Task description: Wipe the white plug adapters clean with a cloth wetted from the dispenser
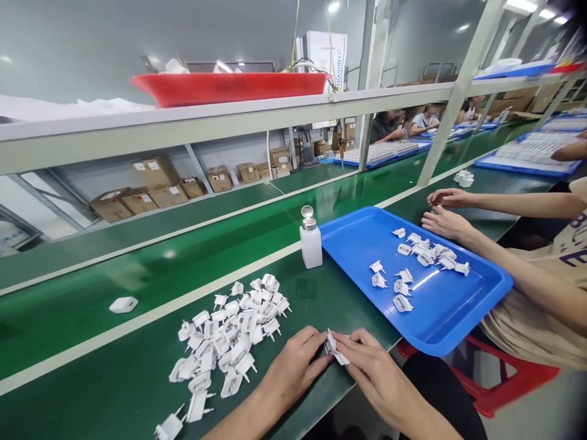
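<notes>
Near the table's front edge, my left hand (298, 362) and my right hand (372, 365) meet around a small white plug housing (337, 349). The left thumb and fingertips pinch its left side, while the right fingers close over the other side and partly hide it. To the left of my hands lies a loose pile of white plug housings (238, 327), many with two pins showing. A blue tray (444, 315) to the right carries several more of these pieces, lying scattered.
A white pump bottle (312, 245) stands behind my hands, beside the tray. One white charger (123, 304) rests on the green conveyor belt (68, 327). At the right, a co-worker's hands (447, 220) reach past the tray's far corner. Overhead, a shelf holds a red bin (238, 88).
</notes>
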Motion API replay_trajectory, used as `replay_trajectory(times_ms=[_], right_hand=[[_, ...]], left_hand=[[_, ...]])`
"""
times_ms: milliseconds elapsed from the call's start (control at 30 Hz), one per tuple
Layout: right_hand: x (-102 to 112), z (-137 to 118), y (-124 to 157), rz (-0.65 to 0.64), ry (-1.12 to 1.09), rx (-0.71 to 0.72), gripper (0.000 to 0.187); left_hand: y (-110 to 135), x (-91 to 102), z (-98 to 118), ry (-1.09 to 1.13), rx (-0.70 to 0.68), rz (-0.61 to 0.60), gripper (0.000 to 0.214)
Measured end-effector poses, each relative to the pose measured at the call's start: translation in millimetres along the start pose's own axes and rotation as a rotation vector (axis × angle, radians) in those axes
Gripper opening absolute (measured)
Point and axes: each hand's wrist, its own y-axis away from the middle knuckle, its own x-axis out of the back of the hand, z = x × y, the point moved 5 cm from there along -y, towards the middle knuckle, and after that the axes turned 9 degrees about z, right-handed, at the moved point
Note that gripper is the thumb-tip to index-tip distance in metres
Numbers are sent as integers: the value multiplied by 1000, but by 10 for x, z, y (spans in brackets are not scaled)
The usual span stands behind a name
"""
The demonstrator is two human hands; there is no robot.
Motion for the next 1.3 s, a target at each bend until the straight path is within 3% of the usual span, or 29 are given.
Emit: replay_trajectory(times_ms=[267,367,567,633,700,767,800,933,1033,1233,1300], right_hand=[[27,-37,-255,13,5,-19,31],[-9,-18,-107,4,14,-1,30],[-133,180,402,14,159,143,59],[-80,220,430,57,35,42,48],[31,273,367,120,-114,-188,34],[176,318,255,167,-189,-403,42],[264,320,181,182,-200,-445,44],[651,317,-100,286,-198,-502,41],[825,257,-206,364,-200,-528,41],[786,228,-98,675,-380,-695,35],[713,226,-38,819,-494,-723,38]], left_hand=[[49,-29,3,-46,-23,65,27],[58,-30,6,-37,-38,81,24],[29,-32,4,-30,1,90,16],[21,-12,6,-44,34,96,17],[12,27,24,-69,68,93,19],[-5,72,61,-96,111,69,21],[-17,92,86,-108,135,55,21],[-82,130,174,-127,244,11,27],[-144,136,183,-133,309,-29,28],[-425,197,255,-38,325,-109,23],[-561,225,377,32,306,-54,23]])
